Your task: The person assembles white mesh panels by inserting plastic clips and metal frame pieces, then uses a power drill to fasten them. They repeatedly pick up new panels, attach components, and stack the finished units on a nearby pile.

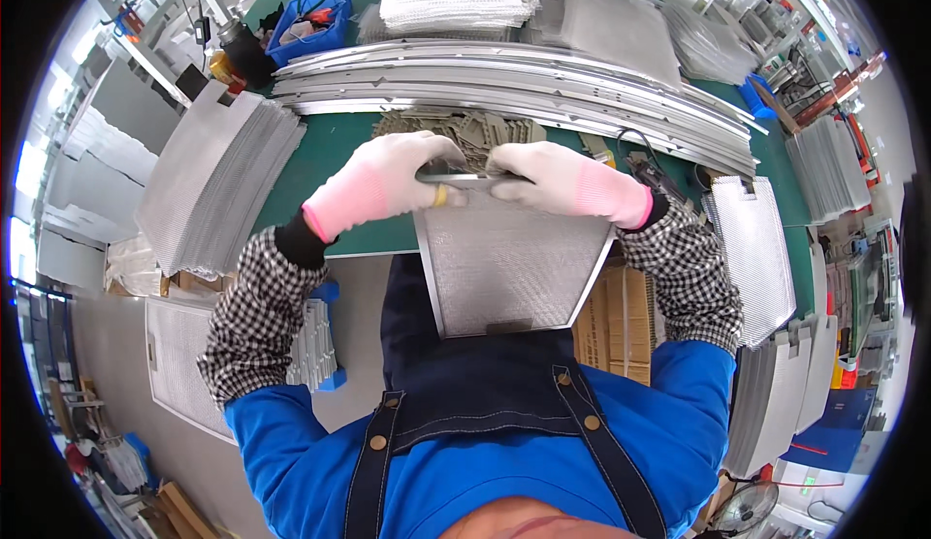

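Note:
A framed metal mesh filter panel [519, 262] slants down from the bench edge toward my apron, with a small dark tab at the middle of its lower edge. My left hand [402, 170], in a white glove with a pink cuff, is closed on the left part of its far edge; the thumb lies along the frame. The far edge's right part is pinched by my right hand [543, 172], gloved the same way. Some fingertips of both hands are hidden behind the edge. Just beyond them lies a heap of small flat grey pieces [475, 134].
Long metal frame strips [504, 78] cross the green bench [335, 185]. Stacks of mesh sheets stand at the left [218, 180] and right [756, 253]. More sheets [456, 0] lie at the back beside a blue bin [310, 25]. A cardboard box [621, 321] is below the bench.

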The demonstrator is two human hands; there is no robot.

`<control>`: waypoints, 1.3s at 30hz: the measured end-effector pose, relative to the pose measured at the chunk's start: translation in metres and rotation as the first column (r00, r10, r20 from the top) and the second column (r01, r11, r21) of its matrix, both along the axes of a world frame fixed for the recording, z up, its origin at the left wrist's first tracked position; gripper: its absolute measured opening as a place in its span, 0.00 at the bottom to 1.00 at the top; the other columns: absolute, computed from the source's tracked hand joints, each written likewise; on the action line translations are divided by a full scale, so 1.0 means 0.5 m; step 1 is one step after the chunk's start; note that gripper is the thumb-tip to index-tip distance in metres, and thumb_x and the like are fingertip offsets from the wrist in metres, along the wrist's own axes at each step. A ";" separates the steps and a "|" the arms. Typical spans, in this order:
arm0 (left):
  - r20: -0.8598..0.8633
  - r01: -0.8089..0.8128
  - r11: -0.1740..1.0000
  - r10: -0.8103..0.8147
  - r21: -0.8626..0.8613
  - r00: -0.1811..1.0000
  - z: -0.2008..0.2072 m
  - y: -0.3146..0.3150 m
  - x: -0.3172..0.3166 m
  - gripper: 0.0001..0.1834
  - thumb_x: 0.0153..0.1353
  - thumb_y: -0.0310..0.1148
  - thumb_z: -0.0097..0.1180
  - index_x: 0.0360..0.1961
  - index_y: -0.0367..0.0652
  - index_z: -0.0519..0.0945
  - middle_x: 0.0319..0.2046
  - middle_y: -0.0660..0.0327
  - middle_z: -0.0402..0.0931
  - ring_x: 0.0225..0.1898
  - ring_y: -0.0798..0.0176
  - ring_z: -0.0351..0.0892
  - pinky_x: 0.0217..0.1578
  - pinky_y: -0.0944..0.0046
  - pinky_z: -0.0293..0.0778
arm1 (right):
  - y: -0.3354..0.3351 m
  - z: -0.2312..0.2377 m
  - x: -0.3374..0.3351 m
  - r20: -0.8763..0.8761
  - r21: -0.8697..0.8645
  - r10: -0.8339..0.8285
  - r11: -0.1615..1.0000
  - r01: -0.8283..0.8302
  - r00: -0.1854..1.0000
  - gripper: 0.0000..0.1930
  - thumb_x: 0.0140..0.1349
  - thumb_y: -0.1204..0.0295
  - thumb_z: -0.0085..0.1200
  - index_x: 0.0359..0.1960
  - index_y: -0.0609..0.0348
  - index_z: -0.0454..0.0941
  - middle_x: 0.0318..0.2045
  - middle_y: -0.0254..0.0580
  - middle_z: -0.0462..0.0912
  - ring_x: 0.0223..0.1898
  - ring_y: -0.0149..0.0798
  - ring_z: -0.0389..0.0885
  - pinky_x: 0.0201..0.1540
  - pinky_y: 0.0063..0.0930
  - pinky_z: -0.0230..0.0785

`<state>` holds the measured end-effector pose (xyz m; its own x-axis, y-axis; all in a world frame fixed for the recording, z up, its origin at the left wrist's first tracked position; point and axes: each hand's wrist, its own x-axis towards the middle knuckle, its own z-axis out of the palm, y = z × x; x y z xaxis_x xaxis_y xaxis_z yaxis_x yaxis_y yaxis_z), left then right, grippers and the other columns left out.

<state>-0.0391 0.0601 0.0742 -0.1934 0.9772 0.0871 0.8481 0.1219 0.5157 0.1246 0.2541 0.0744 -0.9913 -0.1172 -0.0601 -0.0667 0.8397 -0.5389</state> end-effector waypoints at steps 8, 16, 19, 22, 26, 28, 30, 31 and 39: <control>0.125 -0.317 0.869 0.291 0.380 0.949 -0.110 -0.025 0.078 0.15 0.53 0.32 0.73 0.41 0.42 0.86 0.35 0.58 0.85 0.36 0.58 0.87 0.39 0.63 0.80 | 0.021 -0.023 0.004 -0.045 -0.084 0.000 0.996 -0.004 0.999 0.13 0.62 0.68 0.59 0.44 0.62 0.78 0.36 0.54 0.82 0.40 0.52 0.82 0.44 0.40 0.73; 0.563 -0.461 0.702 0.103 0.543 0.820 -0.134 0.022 0.165 0.53 0.53 0.39 0.76 0.74 0.42 0.55 0.68 0.48 0.65 0.58 0.55 0.78 0.57 0.57 0.76 | 0.019 -0.018 0.040 -0.142 -0.091 -0.028 0.996 0.015 0.989 0.11 0.59 0.71 0.62 0.41 0.60 0.78 0.34 0.49 0.79 0.38 0.52 0.82 0.41 0.39 0.74; 0.561 -0.425 0.733 0.072 0.531 0.825 -0.133 0.025 0.168 0.60 0.51 0.42 0.77 0.76 0.43 0.48 0.71 0.46 0.58 0.63 0.53 0.73 0.59 0.56 0.73 | 0.022 -0.023 0.057 -0.194 -0.073 -0.012 0.997 -0.003 0.981 0.11 0.60 0.71 0.61 0.43 0.61 0.78 0.35 0.48 0.79 0.38 0.52 0.82 0.41 0.39 0.74; 0.527 -0.391 0.668 -0.003 0.633 0.850 -0.134 0.026 0.176 0.62 0.48 0.30 0.77 0.77 0.40 0.46 0.68 0.49 0.63 0.59 0.55 0.76 0.56 0.58 0.77 | 0.027 -0.019 0.071 -0.166 -0.167 0.047 0.983 -0.075 0.985 0.17 0.62 0.73 0.60 0.53 0.59 0.79 0.38 0.47 0.78 0.41 0.48 0.82 0.43 0.36 0.73; 0.695 -0.553 0.584 -0.027 0.594 0.718 -0.157 -0.009 0.191 0.45 0.53 0.27 0.73 0.70 0.37 0.64 0.60 0.55 0.71 0.46 0.66 0.76 0.48 0.66 0.76 | 0.040 0.020 0.059 0.175 -0.266 0.147 0.959 -0.097 0.973 0.30 0.62 0.78 0.56 0.69 0.55 0.72 0.52 0.46 0.79 0.54 0.43 0.78 0.61 0.34 0.67; 0.670 -0.527 0.752 0.157 0.396 0.726 -0.127 -0.048 0.195 0.25 0.61 0.24 0.66 0.60 0.36 0.77 0.45 0.64 0.78 0.41 0.74 0.76 0.42 0.74 0.72 | 0.064 0.020 0.054 0.201 -0.317 0.196 0.940 -0.125 0.960 0.29 0.62 0.76 0.57 0.68 0.55 0.72 0.54 0.46 0.79 0.55 0.43 0.78 0.62 0.34 0.67; 0.594 -0.470 0.831 0.224 0.298 0.773 -0.101 -0.071 0.186 0.22 0.61 0.19 0.63 0.58 0.35 0.79 0.44 0.64 0.79 0.39 0.75 0.76 0.40 0.76 0.72 | 0.071 0.015 0.054 0.263 -0.365 0.199 0.926 -0.094 0.944 0.28 0.63 0.74 0.58 0.67 0.56 0.73 0.55 0.47 0.80 0.58 0.43 0.77 0.63 0.34 0.66; 0.590 -0.450 0.852 0.225 0.268 0.775 -0.080 -0.084 0.185 0.22 0.61 0.19 0.62 0.58 0.35 0.78 0.44 0.64 0.79 0.39 0.75 0.77 0.41 0.76 0.72 | 0.065 0.021 0.050 0.294 -0.341 0.202 0.935 -0.095 0.934 0.28 0.63 0.73 0.58 0.67 0.56 0.72 0.55 0.46 0.80 0.58 0.42 0.77 0.63 0.34 0.66; 0.849 -0.571 0.804 0.181 0.162 0.496 -0.064 -0.120 0.155 0.20 0.65 0.17 0.57 0.58 0.33 0.77 0.43 0.61 0.80 0.43 0.72 0.78 0.45 0.72 0.74 | 0.002 0.017 0.012 0.151 -0.205 0.204 0.964 -0.171 0.967 0.26 0.65 0.73 0.56 0.66 0.60 0.73 0.53 0.49 0.81 0.57 0.45 0.80 0.61 0.36 0.70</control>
<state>0.0382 -0.0002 0.0422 -0.7114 0.7018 0.0380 0.0143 -0.0397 0.9991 0.1305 0.2550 0.0828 -0.9277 -0.3251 -0.1834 -0.1072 0.7028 -0.7033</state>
